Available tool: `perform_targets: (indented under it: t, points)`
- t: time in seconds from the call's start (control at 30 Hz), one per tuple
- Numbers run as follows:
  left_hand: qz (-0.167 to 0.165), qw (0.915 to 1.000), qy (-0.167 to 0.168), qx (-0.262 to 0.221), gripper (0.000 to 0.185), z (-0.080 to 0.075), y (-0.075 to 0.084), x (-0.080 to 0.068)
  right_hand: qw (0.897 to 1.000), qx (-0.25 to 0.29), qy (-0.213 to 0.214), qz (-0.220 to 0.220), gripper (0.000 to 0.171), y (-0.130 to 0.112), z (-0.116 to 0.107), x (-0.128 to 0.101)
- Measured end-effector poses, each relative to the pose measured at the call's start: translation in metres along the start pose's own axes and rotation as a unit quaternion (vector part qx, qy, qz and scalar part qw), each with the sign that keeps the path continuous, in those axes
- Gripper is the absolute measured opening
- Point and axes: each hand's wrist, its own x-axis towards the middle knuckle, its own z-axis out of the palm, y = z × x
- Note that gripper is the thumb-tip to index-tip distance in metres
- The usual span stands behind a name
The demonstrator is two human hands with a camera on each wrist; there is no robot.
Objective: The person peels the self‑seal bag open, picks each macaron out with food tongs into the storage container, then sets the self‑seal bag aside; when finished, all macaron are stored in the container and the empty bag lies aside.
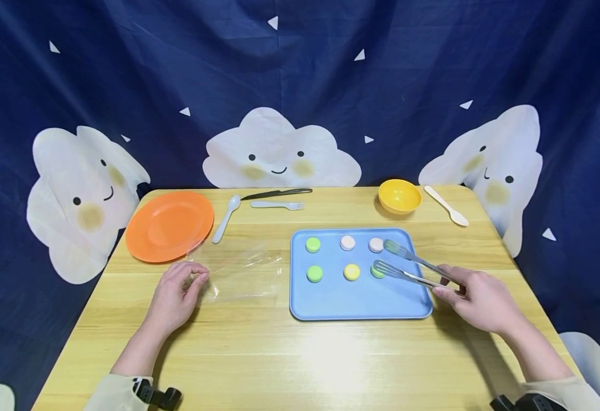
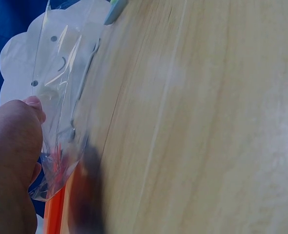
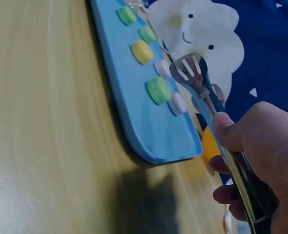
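Between thumb and fingers my left hand [image 1: 176, 294] pinches the edge of a clear plastic bag [image 1: 250, 277]. In the left wrist view the bag [image 2: 61, 117] hangs out from the fingertips. My right hand [image 1: 484, 299] grips metal tongs [image 1: 424, 263], their slotted ends apart over the right side of a blue tray [image 1: 341, 302]. On the tray lie several macarons in two rows: green ones [image 1: 313, 245], pale pink ones [image 1: 347, 243] and a yellow one [image 1: 351, 272]. One tong end partly covers the right-hand green macaron [image 1: 377, 272]; nothing shows between the ends.
An orange plate [image 1: 168, 226] lies at the back left, beside a light spoon [image 1: 226, 220], a fork [image 1: 276, 205] and a black knife [image 1: 276, 194]. A yellow bowl [image 1: 399, 197] and a white spoon [image 1: 446, 206] are at the back right. A dark blue curtain [image 1: 382, 85] hangs behind the table.
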Motion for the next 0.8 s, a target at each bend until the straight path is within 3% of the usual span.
perform_targets:
  t: [0.27, 0.6, 0.8]
  points:
    - [0.0, 0.9997, -0.015, 0.017, 0.014, 0.001, 0.0, 0.006, 0.997, 0.046, 0.058, 0.014, 0.045, 0.016, -0.007, -0.002]
    - [-0.005, 0.9984, -0.037, 0.043, 0.01, 0.008, 0.0, 0.008, 0.985, 0.058, 0.103, 0.126, 0.031, 0.048, 0.004, -0.015]
    - [-0.015, 0.9961, -0.067, 0.054, 0.01, 0.012, -0.001, 0.007, 0.98, 0.042, 0.099, 0.169, 0.053, 0.06, 0.013, -0.021]
